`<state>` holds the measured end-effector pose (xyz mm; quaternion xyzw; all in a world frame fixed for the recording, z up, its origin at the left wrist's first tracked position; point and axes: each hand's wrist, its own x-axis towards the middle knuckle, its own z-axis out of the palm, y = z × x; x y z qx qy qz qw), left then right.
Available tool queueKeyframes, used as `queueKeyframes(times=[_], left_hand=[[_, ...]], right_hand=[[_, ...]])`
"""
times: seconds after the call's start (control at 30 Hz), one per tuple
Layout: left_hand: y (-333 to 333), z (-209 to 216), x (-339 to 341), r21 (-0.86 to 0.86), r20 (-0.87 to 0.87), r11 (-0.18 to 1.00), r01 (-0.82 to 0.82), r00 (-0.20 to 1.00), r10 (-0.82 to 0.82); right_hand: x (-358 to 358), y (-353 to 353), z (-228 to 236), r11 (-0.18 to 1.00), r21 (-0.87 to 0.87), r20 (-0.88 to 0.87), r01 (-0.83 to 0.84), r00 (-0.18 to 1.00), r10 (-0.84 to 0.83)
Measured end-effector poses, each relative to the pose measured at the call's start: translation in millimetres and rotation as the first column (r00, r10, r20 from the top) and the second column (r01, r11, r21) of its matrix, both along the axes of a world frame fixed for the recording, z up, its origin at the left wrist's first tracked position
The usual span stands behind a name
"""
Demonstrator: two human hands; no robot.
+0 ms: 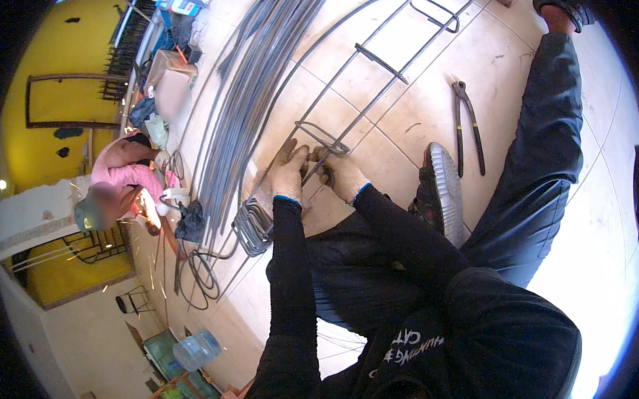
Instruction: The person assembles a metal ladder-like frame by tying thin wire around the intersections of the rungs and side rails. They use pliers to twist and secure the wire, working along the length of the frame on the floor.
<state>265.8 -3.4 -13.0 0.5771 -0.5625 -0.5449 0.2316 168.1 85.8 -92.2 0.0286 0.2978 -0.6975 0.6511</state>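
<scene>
A long frame of steel rods [370, 113] with bent stirrups across it lies on the tiled floor, its near end between my hands. My left hand [288, 174], in a light knit glove, is closed by the left rod, just below a stirrup [321, 136]. What its fingers hold is hidden. My right hand [345, 176], gloved alike, has its fingers curled round the right rod beneath the same stirrup. A stack of bent stirrups [252, 226] lies beside my left forearm. To the right rest long-handled pincers [466, 127] with black and yellow grips.
A thick bundle of straight rods [249, 96] runs along the left. My shoe [442, 195] and outstretched leg [543, 142] border the right side. Beyond the bundle, a person in pink [128, 167] works amid flying sparks. Looped cable [199, 277] and a water jug [197, 350] lie lower left.
</scene>
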Motion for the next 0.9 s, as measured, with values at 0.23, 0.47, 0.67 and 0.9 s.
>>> queueKeyframes(times=[0.23,0.47,0.67,0.9], left_hand=[[-1.3,-1.1,0.9,-0.074,0.093,0.991,0.115,0.99,-0.107],[-1.5,-5.1,8.0,-0.077,-0.002,0.986,0.15,0.989,-0.151],[-3.3,-12.5,-0.1,-0.024,-0.041,0.997,0.075,0.996,-0.076],[7.7,-11.4,-4.0,-0.198,0.021,0.979,0.045,0.999,-0.042]], right_hand=[[7.9,-20.2,-61.3,0.959,-0.175,-0.459,-0.225,0.88,0.123],[-12.3,-31.5,-69.7,0.872,-0.074,0.177,-0.484,0.854,0.489],[-24.4,-35.6,-83.4,0.789,-0.379,-0.102,-0.483,0.87,0.483],[-36.1,-35.6,-91.2,0.807,-0.294,0.428,-0.513,0.684,0.591]])
